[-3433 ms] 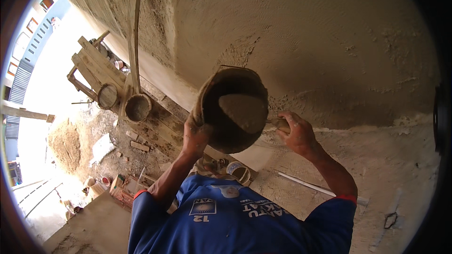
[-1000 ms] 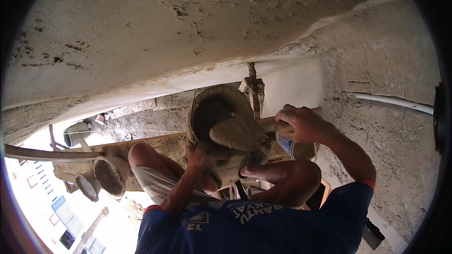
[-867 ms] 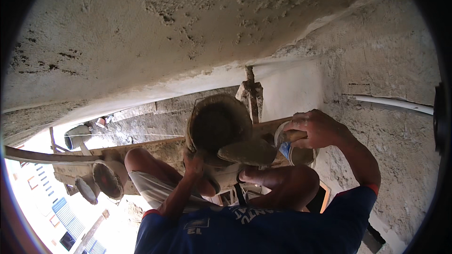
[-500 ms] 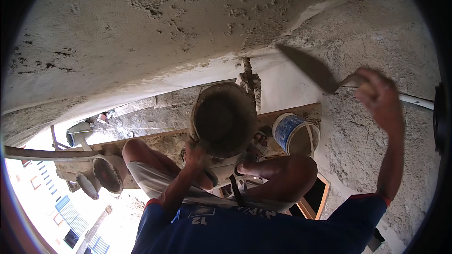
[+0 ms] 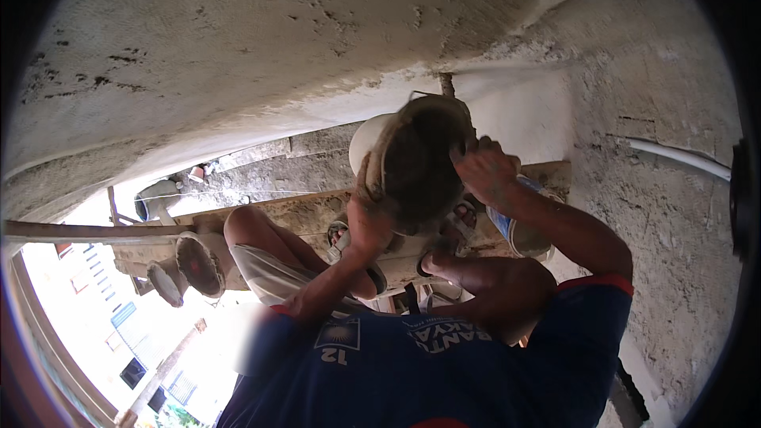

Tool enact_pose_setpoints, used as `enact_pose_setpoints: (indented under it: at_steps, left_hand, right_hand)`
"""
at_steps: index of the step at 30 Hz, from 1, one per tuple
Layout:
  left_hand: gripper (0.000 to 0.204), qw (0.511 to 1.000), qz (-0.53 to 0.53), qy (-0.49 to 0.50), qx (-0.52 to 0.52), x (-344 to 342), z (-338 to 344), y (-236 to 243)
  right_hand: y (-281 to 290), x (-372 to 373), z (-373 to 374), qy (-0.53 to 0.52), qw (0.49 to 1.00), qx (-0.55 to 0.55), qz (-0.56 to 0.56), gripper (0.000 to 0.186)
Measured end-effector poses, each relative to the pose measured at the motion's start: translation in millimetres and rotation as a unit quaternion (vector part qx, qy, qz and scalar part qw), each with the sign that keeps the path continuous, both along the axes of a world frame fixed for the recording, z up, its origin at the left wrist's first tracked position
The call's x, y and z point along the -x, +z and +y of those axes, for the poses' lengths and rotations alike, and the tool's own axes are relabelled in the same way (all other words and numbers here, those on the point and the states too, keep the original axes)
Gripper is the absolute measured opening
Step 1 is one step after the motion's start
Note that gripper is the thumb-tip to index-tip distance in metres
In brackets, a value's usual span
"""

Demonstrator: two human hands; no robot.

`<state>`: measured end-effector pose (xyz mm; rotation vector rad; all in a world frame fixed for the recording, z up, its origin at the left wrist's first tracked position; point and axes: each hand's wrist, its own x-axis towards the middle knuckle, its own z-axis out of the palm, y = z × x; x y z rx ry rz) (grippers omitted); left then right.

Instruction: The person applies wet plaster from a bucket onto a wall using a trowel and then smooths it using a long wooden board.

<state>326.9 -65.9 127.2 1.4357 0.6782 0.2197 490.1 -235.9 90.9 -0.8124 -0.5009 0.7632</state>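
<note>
The person in the blue shirt sat with knees spread above a wooden plank platform, sandalled feet close to the middle of its length. In front of the knees, over that middle stretch, a mortar-crusted bucket was held tilted, its dark mouth turned toward the wearer and a thin wire handle arching at its upper rim. The left hand gripped the bucket's side at the rim. The right hand was at the opposite rim, fingers curled near the mouth; I couldn't tell whether it clasped the rim or something else. Just past that wrist, by the platform's right end, was a blue-and-white pail, partly hidden by the forearm. Toward the left end, along the near edge, two round, mortar-caked containers leaned side by side, beneath a long wooden pole.
</note>
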Motion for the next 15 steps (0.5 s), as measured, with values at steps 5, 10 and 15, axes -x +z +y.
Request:
enact_pose_setpoints:
  at_steps: [5,10,15]
  left_hand:
    - [0.068,0.974,0.182,-0.021,-0.131,0.0,3.3,38.2]
    - [0.066,0.989,0.086,0.010,-0.118,19.9,16.3,8.7]
    - [0.048,0.998,-0.043,-0.016,0.044,65.6,32.6,-15.7]
  right_hand:
    - [12.1,14.2,-1.4,0.220,0.522,0.526,-0.635,0.026]
    - [-2.4,34.4,2.4,0.157,0.649,0.497,-0.555,0.038]
    - [-2.4,20.7,5.7,0.088,0.661,0.478,-0.571,0.043]
